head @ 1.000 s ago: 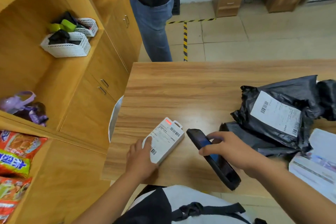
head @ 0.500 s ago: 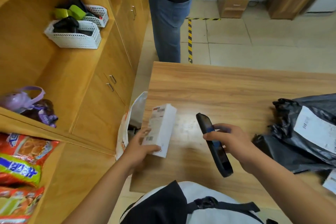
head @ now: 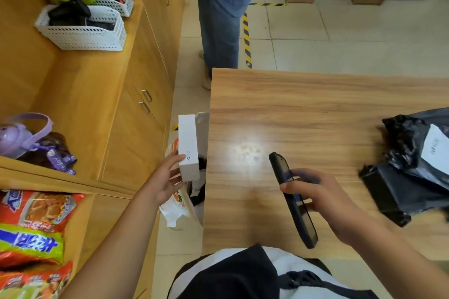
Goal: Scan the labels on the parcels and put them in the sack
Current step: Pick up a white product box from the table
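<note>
My left hand (head: 164, 181) grips a small white box (head: 187, 147), held on edge beyond the table's left side, right above the open white sack (head: 177, 204) that hangs between table and cabinet. My right hand (head: 315, 198) holds a black handheld scanner (head: 292, 199) over the wooden table (head: 303, 114), screen tilted to the left. Black plastic parcels (head: 403, 189) lie at the table's right edge, one with a white shipping label (head: 436, 149).
A person in jeans (head: 222, 14) stands at the table's far left corner. Wooden cabinets (head: 136, 109) line the left, with white baskets (head: 85, 29), a purple bottle (head: 17, 137) and snack bags (head: 31, 228) on shelves. Tiled floor lies beyond.
My left hand lifted the white box off the table and carried it left, past the edge, over the sack. The scanner hand stayed over the table; my view swung left.
</note>
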